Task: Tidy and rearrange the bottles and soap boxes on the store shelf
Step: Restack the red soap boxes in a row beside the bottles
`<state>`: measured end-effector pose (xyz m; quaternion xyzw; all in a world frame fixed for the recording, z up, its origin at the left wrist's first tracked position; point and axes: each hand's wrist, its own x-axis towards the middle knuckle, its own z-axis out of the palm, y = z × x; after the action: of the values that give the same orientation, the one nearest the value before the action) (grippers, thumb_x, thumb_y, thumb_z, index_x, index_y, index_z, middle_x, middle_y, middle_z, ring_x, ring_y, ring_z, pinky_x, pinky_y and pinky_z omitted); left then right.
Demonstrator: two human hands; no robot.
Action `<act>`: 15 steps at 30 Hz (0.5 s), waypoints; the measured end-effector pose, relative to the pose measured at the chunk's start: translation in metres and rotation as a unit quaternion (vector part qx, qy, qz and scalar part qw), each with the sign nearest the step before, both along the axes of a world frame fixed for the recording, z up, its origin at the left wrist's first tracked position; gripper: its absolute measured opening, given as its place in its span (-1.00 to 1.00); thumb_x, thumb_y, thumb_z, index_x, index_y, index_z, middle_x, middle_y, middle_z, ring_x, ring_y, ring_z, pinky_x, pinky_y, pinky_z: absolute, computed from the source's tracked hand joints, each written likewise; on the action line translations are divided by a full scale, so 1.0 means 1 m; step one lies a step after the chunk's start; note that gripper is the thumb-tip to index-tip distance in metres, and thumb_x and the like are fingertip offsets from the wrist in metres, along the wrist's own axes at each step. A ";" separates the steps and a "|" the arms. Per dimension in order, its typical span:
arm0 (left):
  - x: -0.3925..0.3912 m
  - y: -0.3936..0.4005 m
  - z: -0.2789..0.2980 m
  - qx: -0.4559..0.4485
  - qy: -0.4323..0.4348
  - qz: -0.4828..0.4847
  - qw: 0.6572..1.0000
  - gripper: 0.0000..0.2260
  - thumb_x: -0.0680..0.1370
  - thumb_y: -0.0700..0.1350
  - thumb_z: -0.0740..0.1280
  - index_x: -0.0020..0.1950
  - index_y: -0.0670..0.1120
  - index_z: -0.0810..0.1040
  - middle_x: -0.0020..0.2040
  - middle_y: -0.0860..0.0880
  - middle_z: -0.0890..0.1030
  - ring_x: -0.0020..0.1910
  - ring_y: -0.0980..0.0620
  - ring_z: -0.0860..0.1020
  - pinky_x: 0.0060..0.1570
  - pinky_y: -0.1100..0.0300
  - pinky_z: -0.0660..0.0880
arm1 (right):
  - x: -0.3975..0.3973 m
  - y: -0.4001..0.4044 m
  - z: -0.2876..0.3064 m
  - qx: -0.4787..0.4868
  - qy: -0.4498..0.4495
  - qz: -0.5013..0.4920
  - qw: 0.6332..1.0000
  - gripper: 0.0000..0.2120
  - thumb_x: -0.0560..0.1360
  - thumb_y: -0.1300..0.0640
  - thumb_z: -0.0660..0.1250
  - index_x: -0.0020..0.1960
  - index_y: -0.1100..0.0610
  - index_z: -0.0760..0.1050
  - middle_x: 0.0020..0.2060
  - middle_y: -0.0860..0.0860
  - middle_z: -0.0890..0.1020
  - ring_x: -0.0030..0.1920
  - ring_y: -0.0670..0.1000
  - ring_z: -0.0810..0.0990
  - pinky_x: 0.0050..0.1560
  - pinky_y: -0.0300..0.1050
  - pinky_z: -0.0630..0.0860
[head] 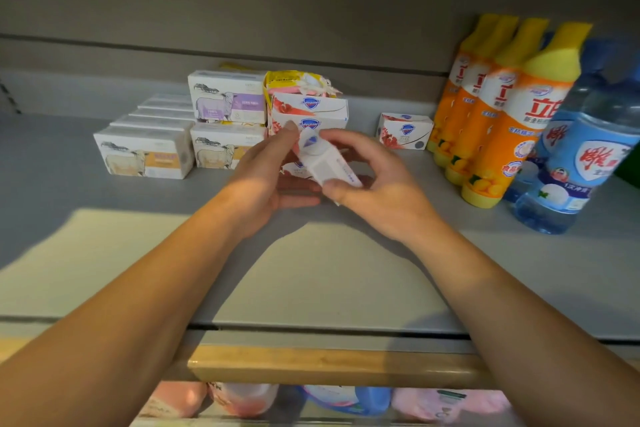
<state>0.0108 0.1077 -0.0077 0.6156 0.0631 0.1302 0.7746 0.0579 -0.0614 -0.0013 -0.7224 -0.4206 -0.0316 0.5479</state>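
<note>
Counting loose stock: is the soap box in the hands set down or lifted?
Lifted and tilted: both hands hold the soap box above the shelf.

Both arms outstretched, left hand (266, 170) and right hand (374, 184) pinching, fingers curled

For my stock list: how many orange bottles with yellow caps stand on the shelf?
4, in one row at the right: front, second, third and rear. More may be hidden behind them.
</note>
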 end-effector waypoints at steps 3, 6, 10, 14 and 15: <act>-0.003 0.002 -0.003 0.002 -0.036 -0.070 0.997 -0.74 0.49 0.04 0.33 0.08 -0.06 0.62 0.01 -0.12 0.68 -0.04 -0.08 0.67 -0.21 0.05 0.59 | -0.002 0.004 -0.001 -0.037 -0.067 -0.001 0.997 -0.42 0.24 0.13 0.52 0.25 0.07 0.53 0.12 -0.04 0.49 0.15 -0.11 0.53 0.18 -0.22 0.48; -0.002 0.003 -0.005 0.005 -0.069 -0.105 0.992 -0.79 0.46 -0.20 0.32 0.06 -0.06 0.62 -0.03 -0.10 0.66 -0.08 -0.01 0.63 -0.20 0.16 0.57 | 0.000 0.005 -0.001 -0.021 -0.056 0.009 0.998 -0.62 0.33 0.15 0.46 0.14 0.09 0.58 0.11 0.00 0.53 0.13 -0.11 0.54 0.13 -0.24 0.48; -0.001 0.003 -0.007 0.064 -0.072 -0.111 0.989 -0.46 0.37 -0.36 0.25 0.35 -0.13 0.46 0.25 -0.19 0.57 0.20 -0.14 0.56 0.13 0.03 0.51 | 0.013 0.006 -0.001 0.022 -0.017 -0.054 0.998 -0.66 0.48 0.28 0.36 0.19 -0.02 0.56 0.16 -0.04 0.52 0.06 -0.14 0.52 0.07 -0.26 0.51; 0.001 0.002 -0.008 0.097 -0.055 -0.068 0.991 -0.44 0.35 -0.32 0.26 0.34 -0.03 0.48 0.23 -0.09 0.61 0.22 -0.10 0.57 0.19 -0.03 0.50 | 0.032 0.014 0.007 -0.041 -0.113 -0.136 0.983 -0.58 0.54 0.21 0.32 0.38 -0.02 0.45 0.28 -0.13 0.40 0.13 -0.21 0.43 0.20 -0.23 0.45; 0.001 0.002 -0.008 0.113 -0.055 -0.052 0.991 -0.45 0.34 -0.30 0.27 0.33 -0.02 0.49 0.22 -0.07 0.62 0.22 -0.09 0.57 0.19 -0.03 0.51 | 0.035 0.016 0.008 -0.048 -0.125 -0.146 0.980 -0.58 0.54 0.20 0.32 0.39 0.00 0.45 0.30 -0.10 0.40 0.12 -0.16 0.45 0.20 -0.17 0.47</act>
<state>0.0118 0.1099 -0.0154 0.6937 -0.0272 0.1296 0.7080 0.0933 -0.0450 0.0069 -0.7921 -0.3765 -0.1814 0.4450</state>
